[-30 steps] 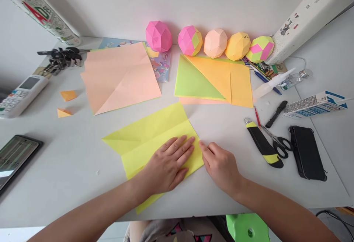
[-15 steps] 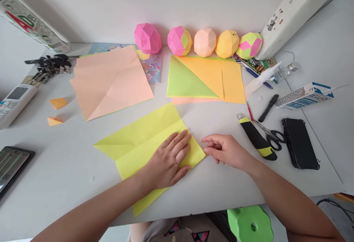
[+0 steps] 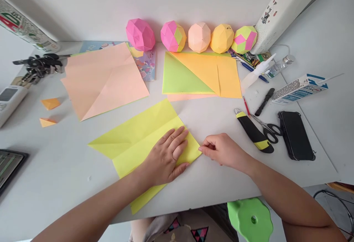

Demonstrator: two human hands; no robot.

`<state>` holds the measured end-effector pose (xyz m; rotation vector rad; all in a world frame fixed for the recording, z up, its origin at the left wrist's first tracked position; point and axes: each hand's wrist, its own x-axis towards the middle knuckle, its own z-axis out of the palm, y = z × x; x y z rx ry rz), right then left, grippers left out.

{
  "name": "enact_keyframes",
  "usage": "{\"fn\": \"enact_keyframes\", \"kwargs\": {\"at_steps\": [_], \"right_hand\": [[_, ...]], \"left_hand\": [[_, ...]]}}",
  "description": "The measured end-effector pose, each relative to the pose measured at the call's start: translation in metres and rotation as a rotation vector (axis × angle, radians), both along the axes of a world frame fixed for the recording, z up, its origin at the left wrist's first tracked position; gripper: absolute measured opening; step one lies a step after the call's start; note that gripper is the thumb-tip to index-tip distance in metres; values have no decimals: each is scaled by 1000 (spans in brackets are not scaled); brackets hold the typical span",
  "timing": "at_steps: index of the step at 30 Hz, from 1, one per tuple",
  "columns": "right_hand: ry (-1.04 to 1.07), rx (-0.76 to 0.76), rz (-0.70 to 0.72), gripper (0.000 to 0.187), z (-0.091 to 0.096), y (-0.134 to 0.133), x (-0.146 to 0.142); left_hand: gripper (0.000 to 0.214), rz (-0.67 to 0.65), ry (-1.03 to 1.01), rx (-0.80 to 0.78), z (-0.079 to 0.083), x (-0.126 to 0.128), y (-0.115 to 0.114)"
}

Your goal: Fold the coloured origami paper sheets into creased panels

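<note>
A sheet of yellow paper [image 3: 138, 142] with a lengthwise crease lies slanted on the table in front of me. My left hand [image 3: 168, 157] rests flat on its right part, fingers stretched out. At the sheet's right corner, the thumb and index finger of my right hand [image 3: 218, 149] are pinched together on the paper's edge. The other right fingers are curled in, partly out of sight.
Folded-paper balls [image 3: 199, 37] line the wall. Behind the sheet lie peach paper [image 3: 110, 76] and green and orange papers [image 3: 229, 76]. A box cutter [image 3: 253, 131], scissors [image 3: 269, 129], a phone [image 3: 296, 135] and a glue bottle [image 3: 256, 73] are on the right.
My right hand has moved left onto the paper's corner, and its thumb and index finger have closed there. The left hand stays flat on the sheet. The camera view has shifted slightly.
</note>
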<state>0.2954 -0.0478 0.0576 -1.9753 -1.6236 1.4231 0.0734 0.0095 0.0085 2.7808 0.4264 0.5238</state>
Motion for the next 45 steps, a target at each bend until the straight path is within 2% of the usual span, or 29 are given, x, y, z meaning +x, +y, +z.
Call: {"fn": "enact_keyframes", "kwargs": {"at_steps": [8, 19, 25, 32, 37, 41, 45], "right_hand": [[-127, 81, 65, 24, -1, 2, -4], [-29, -90, 25, 19, 1, 2, 3], [49, -143, 38, 9, 0, 4, 14], [94, -183, 55, 7, -1, 5, 18], [150, -227, 52, 11, 0, 8, 21], [232, -253, -2, 23, 0, 7, 16], [134, -137, -23, 29, -2, 2, 5]], "left_hand": [[50, 3, -2, 8, -1, 0, -1], [46, 15, 6, -9, 0, 1, -1], [45, 24, 23, -34, -1, 0, -2], [45, 25, 36, -23, 0, 0, -3], [44, 22, 34, -3, 1, 0, -4], [45, 20, 26, 6, 1, 0, -3], [47, 16, 24, -9, 0, 0, -3]]}}
